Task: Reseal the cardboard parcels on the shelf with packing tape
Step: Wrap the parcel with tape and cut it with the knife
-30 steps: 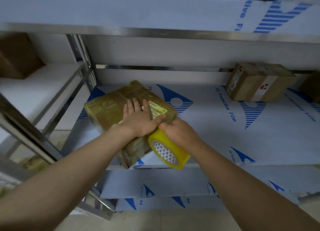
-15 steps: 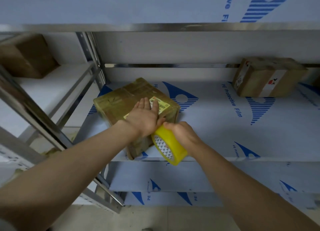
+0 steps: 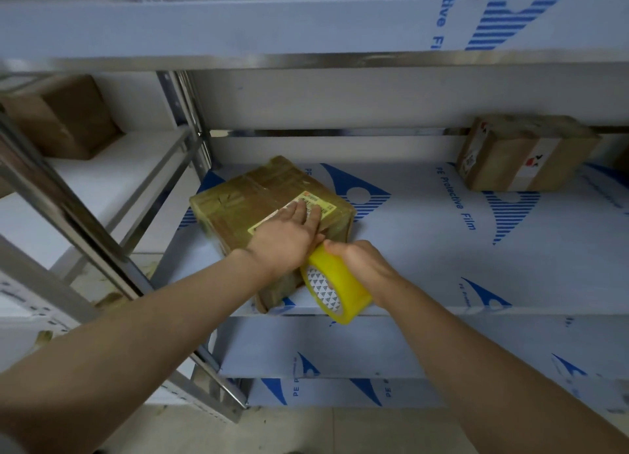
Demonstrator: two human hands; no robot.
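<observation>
A person's left hand (image 3: 286, 246) lies flat on top of a tape-wrapped cardboard parcel (image 3: 245, 208), fingers straight and close together, their tips over the yellow label (image 3: 327, 205) on the parcel's top face. The parcel sits at the left end of the middle shelf (image 3: 425, 249), turned at an angle, with one corner at the shelf's front edge.

The right hand (image 3: 362, 266) grips a yellow tape roll (image 3: 337, 292) — fingers and thumb curled round its rim — just beside the parcel's near right side, the thumb close to the left hand. The roll is held on edge and tilted, its patterned core facing the camera, and its lower rim reaches past the shelf's front edge in this view. Whether a strip of tape runs from roll to parcel cannot be made out.

A second parcel (image 3: 520, 154), bearing white labels, stands at the back right of the same shelf, well apart from the first. On the neighbouring rack to the left a brown box (image 3: 64, 116) sits beyond a perforated metal post (image 3: 183, 113). The shelves wear white protective film printed in blue — an upper shelf (image 3: 272, 21) spans the frame above, and pale floor (image 3: 306, 429) shows below.
</observation>
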